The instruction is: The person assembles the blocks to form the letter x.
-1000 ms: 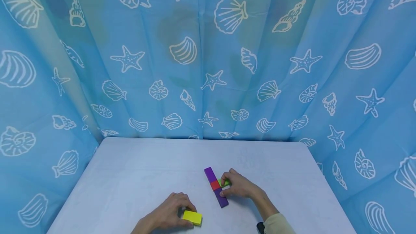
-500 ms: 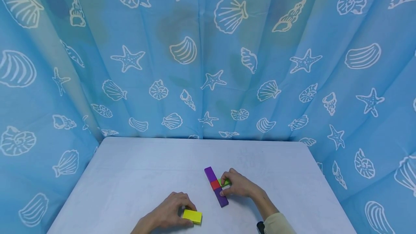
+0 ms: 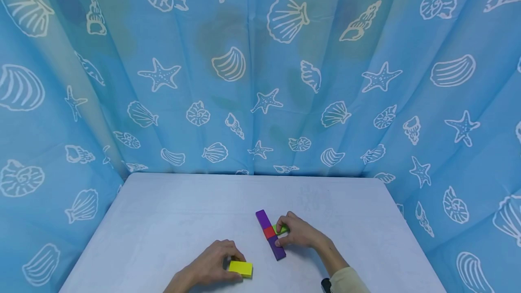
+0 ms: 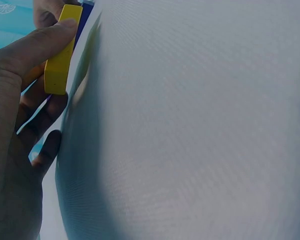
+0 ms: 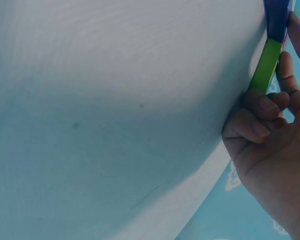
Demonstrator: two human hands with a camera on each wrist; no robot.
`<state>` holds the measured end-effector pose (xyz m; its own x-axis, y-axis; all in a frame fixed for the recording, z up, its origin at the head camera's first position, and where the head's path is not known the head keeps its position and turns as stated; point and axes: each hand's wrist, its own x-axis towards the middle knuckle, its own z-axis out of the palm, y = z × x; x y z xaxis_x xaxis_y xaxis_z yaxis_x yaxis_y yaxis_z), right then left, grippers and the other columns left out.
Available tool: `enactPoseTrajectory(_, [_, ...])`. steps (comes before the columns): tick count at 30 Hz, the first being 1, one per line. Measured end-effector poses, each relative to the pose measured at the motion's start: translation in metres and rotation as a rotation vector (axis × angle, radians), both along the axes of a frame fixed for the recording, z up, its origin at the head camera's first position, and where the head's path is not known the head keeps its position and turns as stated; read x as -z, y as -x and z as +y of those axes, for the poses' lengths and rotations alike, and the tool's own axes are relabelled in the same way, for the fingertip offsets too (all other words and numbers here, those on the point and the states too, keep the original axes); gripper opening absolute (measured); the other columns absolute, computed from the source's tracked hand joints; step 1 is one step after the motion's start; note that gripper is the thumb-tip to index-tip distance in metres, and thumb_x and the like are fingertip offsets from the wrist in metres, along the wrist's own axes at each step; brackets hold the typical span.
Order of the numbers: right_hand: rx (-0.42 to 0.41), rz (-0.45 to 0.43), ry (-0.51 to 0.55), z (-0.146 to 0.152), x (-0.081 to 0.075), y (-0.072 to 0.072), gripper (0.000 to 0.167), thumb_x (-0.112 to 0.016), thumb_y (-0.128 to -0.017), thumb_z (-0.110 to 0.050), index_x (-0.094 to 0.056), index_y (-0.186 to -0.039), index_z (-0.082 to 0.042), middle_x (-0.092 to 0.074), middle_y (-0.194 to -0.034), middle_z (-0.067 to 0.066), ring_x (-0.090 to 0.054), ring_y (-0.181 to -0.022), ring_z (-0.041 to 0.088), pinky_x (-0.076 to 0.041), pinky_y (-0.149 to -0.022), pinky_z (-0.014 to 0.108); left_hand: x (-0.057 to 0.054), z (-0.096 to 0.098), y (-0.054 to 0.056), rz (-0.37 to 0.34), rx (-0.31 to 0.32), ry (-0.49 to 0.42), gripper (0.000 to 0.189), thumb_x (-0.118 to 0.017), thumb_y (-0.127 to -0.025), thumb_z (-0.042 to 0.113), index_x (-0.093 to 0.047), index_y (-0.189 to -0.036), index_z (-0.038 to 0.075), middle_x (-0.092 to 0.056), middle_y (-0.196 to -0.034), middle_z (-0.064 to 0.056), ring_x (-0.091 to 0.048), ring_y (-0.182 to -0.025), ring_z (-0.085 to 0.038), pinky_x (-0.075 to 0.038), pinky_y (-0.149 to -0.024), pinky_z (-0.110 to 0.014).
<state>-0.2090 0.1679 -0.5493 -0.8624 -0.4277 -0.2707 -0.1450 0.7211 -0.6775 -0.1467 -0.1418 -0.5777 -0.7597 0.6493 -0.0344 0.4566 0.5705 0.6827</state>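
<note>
My left hand (image 3: 212, 263) pinches a yellow block (image 3: 241, 268) low over the table in the head view. Its thumb lies along one face of that yellow block (image 4: 63, 52) in the left wrist view, with fingers behind it. To the right, a row on the table joins a purple block (image 3: 262, 218), a red block (image 3: 269, 232) and a dark purple block (image 3: 277, 248). A green block (image 3: 282, 229) meets the row's right side. My right hand (image 3: 300, 232) has its index finger curled over the green block and its thumb at the dark purple one.
Under the blocks is a white-covered table (image 3: 183, 202). A blue shell-patterned curtain (image 3: 252, 103) hangs along its back and both sides. A black band (image 3: 326, 285) and a beige sleeve (image 3: 349, 280) are at my right wrist.
The yellow block has turned slightly and shifted a little away from me in my left hand. My right hand and the joined blocks look unmoved.
</note>
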Motion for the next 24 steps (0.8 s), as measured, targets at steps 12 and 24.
enactPoseTrajectory(12, [0.007, -0.005, -0.014, 0.0013, 0.0056, 0.0025, 0.031, -0.087, -0.077, -0.031, -0.062, -0.092, -0.021, -0.048, -0.095, 0.002, -0.048, -0.090, 0.018, -0.039, -0.073, 0.035, 0.0032, 0.0011, 0.0005, 0.046, -0.011, 0.000, 0.035, -0.076, -0.082, 0.058, -0.072, -0.109, 0.037, -0.058, -0.093, 0.027, -0.052, -0.086, 0.003, -0.046, -0.090, -0.032])
enactPoseTrajectory(24, [0.010, -0.004, -0.011, -0.0001, 0.0035, 0.0008, 0.030, -0.087, -0.078, -0.029, -0.062, -0.093, -0.019, -0.048, -0.096, 0.002, -0.048, -0.090, 0.019, -0.039, -0.074, 0.036, 0.0024, 0.0034, 0.0015, 0.005, -0.051, 0.012, 0.036, -0.077, -0.082, 0.056, -0.072, -0.111, 0.035, -0.059, -0.093, 0.026, -0.051, -0.085, 0.003, -0.046, -0.088, -0.030])
